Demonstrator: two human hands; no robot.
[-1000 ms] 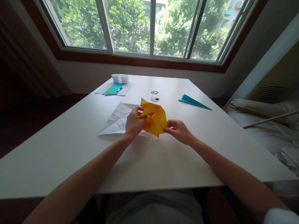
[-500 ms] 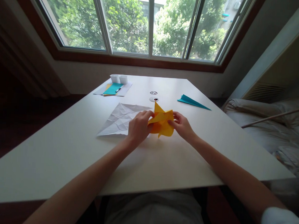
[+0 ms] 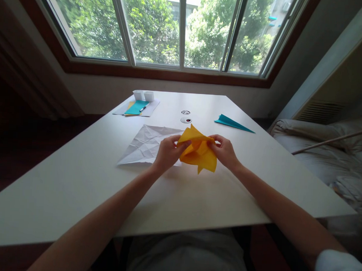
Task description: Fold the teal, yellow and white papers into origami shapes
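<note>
I am pinching the yellow paper point(image 3: 198, 152) at mid-frame, left hand point(image 3: 167, 153) and right hand point(image 3: 225, 151) gripping opposite edges. It is already creased and partly folded, perhaps half shaped; the final form is still missing.

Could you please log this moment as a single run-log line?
left hand: grips yellow paper | right hand: grips it too | paper: part-folded, above table | beside: creased white sheet

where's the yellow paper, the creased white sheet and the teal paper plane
yellow paper point(image 3: 198, 152), head view, middle of the folded piece
creased white sheet point(image 3: 147, 144), head view, centre of the sheet
teal paper plane point(image 3: 231, 122), head view, mid body
</note>
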